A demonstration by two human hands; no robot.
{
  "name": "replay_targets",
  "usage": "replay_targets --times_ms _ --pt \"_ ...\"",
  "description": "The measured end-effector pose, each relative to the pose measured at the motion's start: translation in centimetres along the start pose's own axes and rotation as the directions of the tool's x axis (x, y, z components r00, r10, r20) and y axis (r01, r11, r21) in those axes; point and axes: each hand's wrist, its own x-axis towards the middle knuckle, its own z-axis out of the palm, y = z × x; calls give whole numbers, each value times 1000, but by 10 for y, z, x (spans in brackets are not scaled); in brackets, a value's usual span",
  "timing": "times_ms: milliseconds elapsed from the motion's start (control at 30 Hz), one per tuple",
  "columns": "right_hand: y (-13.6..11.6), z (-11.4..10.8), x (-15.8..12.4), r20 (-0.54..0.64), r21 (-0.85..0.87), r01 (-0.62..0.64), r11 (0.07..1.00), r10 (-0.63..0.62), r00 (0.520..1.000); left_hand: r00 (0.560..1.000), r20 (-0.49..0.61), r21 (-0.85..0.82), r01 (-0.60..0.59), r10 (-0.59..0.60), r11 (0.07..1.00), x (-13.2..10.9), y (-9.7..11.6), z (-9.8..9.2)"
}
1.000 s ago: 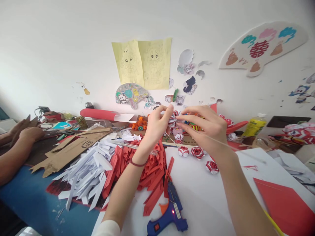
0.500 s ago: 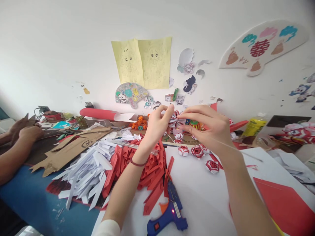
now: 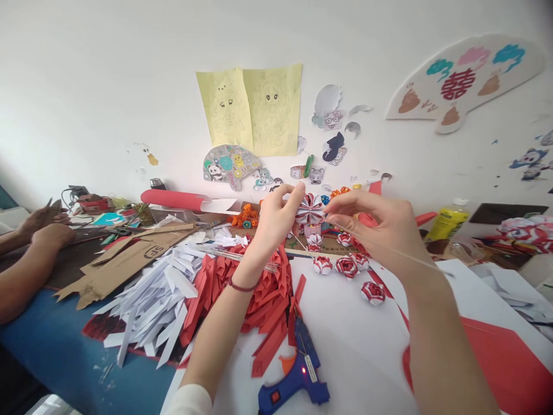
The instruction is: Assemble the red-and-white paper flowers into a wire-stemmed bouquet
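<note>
In the middle of the head view my left hand (image 3: 279, 216) pinches a red-and-white folded paper flower (image 3: 310, 208) at its left side. A thin stem runs down from below that hand. Just right of the flower, my right hand (image 3: 374, 222) has its fingertips closed on a thin pale stick (image 3: 410, 260), whose far end passes back over the wrist. Its tip is hard to make out. Several finished red-and-white paper flowers (image 3: 347, 267) lie on the white sheet below. A blue glue gun (image 3: 298, 374) with a lit red light rests nearer me.
Left of centre lie piles of white paper strips (image 3: 159, 294) and red paper strips (image 3: 265, 305). Flattened cardboard (image 3: 125, 259) and a red roll (image 3: 173, 200) are behind. Another person's hands (image 3: 49, 227) work at far left. A yellow bottle (image 3: 447, 221) stands right.
My right hand has moved off the flower, slightly to the right, still with the thin stick. More of the flower shows between the hands. My left hand has stayed nearly still.
</note>
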Motion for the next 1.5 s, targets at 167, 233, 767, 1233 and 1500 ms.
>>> replay_targets --times_ms 167,233,767,1233,1500 --pt "2 5 0 -5 -115 -3 993 2 1000 1000 11 21 -7 6 1000 -1 3 0" --pt "0 11 -1 -6 -198 21 980 -23 1000 1000 0 33 -4 4 999 -1 4 0" --pt "-1 27 -3 -65 -591 134 795 -213 975 999 -42 75 -26 29 997 -2 5 2" --pt "2 25 -4 -69 -524 216 824 -293 954 999 -36 55 -26 28 998 -1 3 1" --pt "8 26 -2 -88 -575 311 757 -435 896 999 -41 60 -12 14 998 -2 4 3"
